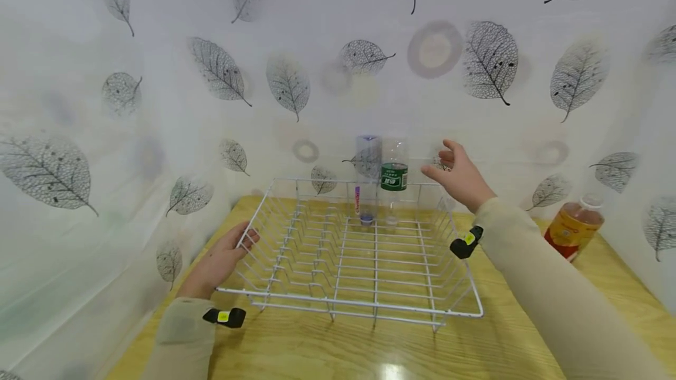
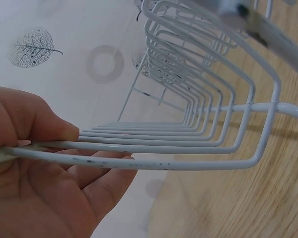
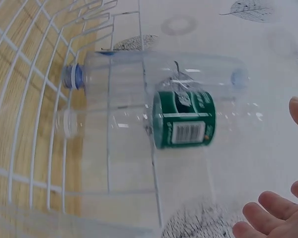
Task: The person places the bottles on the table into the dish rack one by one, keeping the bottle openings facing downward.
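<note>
The table [image 1: 296, 348] is yellow wood, and the wall [image 1: 338, 10] behind it is pale with gray leaves. A white wire rack [image 1: 375, 263] is on the table, and the left hand [image 1: 224, 260] pinches its wire side at nine o'clock. The right hand [image 1: 459, 177] is loose and free — the green-label bottle [image 1: 394, 176] is near it, at nine o'clock, upside down in the rack beside a clear bottle [image 1: 368, 163]. A red-and-yellow bottle [image 1: 574, 228] is at four o'clock from that hand.

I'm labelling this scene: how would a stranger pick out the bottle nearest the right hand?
On the wood-grain table sits a white wire rack. At its far side stands the bottle, clear and cap end down. Unlike the blue-capped bottle beside it, it wears a broad green label.
</note>
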{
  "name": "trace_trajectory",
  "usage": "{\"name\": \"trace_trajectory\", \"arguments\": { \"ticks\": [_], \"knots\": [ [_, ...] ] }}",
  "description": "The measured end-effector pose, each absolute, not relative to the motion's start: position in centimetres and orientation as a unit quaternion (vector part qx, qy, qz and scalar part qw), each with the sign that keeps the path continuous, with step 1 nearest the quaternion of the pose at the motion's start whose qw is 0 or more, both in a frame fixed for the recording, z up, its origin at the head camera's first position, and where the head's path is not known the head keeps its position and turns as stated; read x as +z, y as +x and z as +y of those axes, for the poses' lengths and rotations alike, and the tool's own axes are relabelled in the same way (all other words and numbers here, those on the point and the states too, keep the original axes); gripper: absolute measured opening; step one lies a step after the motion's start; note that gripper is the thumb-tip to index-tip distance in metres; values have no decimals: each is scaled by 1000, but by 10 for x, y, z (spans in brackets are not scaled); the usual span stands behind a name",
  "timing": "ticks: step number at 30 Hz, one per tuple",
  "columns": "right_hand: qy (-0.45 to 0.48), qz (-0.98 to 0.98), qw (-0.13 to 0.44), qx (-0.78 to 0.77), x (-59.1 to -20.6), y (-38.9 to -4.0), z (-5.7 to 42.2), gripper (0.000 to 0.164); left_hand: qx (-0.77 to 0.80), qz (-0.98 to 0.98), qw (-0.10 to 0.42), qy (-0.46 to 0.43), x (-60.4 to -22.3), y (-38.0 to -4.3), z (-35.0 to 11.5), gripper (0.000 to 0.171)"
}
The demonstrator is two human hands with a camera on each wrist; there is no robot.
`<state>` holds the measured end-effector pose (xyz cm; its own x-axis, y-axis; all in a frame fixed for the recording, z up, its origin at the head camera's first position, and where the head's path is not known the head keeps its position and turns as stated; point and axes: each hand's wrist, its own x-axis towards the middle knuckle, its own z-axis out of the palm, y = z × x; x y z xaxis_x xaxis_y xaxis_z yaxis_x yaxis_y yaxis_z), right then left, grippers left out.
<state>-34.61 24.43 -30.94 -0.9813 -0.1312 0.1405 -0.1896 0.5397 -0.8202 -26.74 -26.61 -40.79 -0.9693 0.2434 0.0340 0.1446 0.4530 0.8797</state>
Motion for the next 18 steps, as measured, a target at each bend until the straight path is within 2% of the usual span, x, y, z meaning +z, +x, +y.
{"name": "trace_trajectory", "arguments": {
  "ticks": [4, 11, 18],
  "knots": [
    [89, -884, 52, 455, -305, -332, 272, 107, 512, 850, 48, 118, -408, -267, -267, 53],
    [65, -892, 119, 431, -302, -300, 331, 99, 514, 848, 49, 123, -406, -266, -266, 55],
    [-22, -888, 189, 420, -314, -265, 389, 93, 519, 845, 56, 117, -408, -265, -267, 58]
  ]
}}
